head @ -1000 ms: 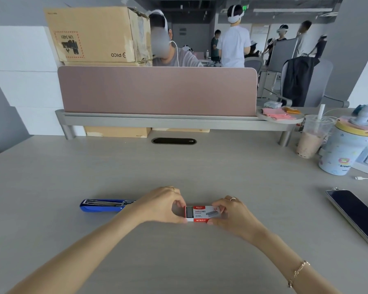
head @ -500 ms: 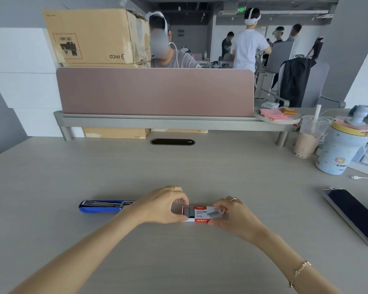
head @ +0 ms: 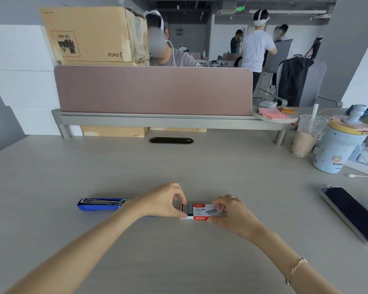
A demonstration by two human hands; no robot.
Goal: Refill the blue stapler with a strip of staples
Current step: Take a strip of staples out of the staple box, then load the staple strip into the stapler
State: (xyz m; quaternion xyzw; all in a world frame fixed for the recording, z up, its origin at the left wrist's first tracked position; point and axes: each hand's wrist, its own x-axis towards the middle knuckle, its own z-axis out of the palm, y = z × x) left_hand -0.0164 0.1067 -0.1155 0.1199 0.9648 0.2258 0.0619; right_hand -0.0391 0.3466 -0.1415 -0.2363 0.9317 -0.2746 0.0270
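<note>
A small red and white staple box lies on the desk in front of me. My right hand grips its right end. My left hand pinches the inner tray at its left end, where grey staples show. The blue stapler lies flat to the left with its top swung open and the metal staple channel exposed; its right end is hidden behind my left wrist.
A dark phone lies at the right edge. A milk tea cup, a printed tumbler and a white cable stand at the back right. A pink divider on a grey shelf closes the back of the desk.
My left hand has drawn the inner tray a little out of the box to the left, showing more staples. The stapler has stayed put.
</note>
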